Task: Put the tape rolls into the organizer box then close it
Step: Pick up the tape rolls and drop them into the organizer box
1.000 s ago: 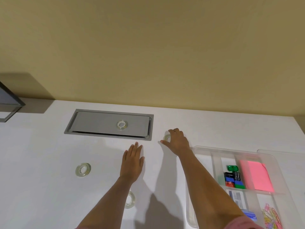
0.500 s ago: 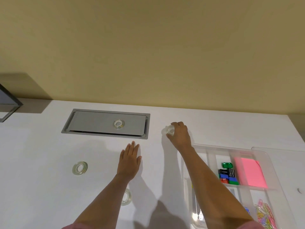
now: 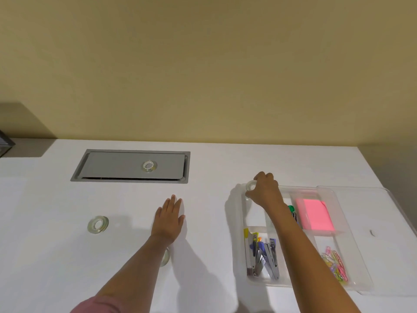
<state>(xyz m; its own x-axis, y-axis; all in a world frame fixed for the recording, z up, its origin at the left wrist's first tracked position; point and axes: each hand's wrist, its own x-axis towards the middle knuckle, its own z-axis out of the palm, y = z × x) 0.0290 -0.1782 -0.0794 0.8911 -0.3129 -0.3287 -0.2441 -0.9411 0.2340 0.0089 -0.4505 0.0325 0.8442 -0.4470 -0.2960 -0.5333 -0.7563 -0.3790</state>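
My right hand (image 3: 265, 190) grips a clear tape roll (image 3: 250, 185) over the far left corner of the clear organizer box (image 3: 361, 283), which stands open on the right of the white table. My left hand (image 3: 169, 220) lies flat and open on the table, holding nothing. One tape roll (image 3: 98, 224) lies on the table to the left. Another tape roll (image 3: 149, 166) sits on the grey hatch (image 3: 117, 166). A third loose tape roll (image 3: 165, 259) peeks out from under my left forearm.
The box holds staplers (image 3: 261, 258), a pink note pad (image 3: 314, 214), coloured paper clips (image 3: 335, 264) and small binder clips. Its clear lid (image 3: 370, 199) lies open behind and right of it. A yellow wall rises behind the table. A dark object (image 3: 5, 143) sits far left.
My right hand picked the tape roll off the table near the hatch and carried it right, to over the box's far left corner. My left hand stayed flat.
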